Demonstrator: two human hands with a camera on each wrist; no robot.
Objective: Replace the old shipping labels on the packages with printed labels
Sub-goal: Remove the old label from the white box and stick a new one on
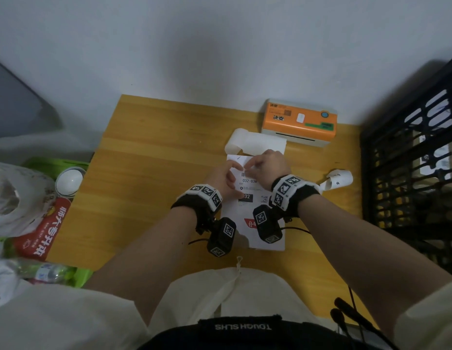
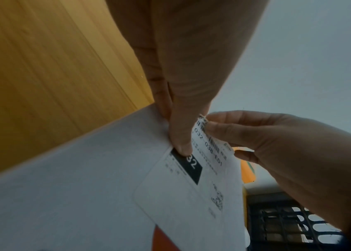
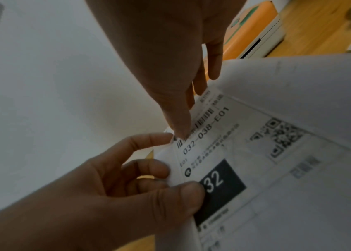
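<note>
A white package (image 1: 235,213) lies on the wooden table (image 1: 149,178), its near side toward me. A shipping label (image 1: 250,181) printed "032-038-E01" with a black "32" block is stuck on it. My left hand (image 1: 228,178) grips the package's left edge (image 2: 73,169), thumb (image 3: 191,191) on the black block and fingers underneath. My right hand (image 1: 247,168) pinches the label's top left corner (image 2: 202,121), which is lifted and ragged. In the right wrist view, right hand (image 3: 183,130) and left hand (image 3: 180,180) sit close together at the label (image 3: 256,152).
An orange label printer (image 1: 299,122) stands at the back against the wall, with a curl of white label strip (image 1: 255,145) in front. A crumpled white label (image 1: 338,180) lies to the right. A black crate (image 1: 409,160) borders the table's right; bags and bottles crowd the left.
</note>
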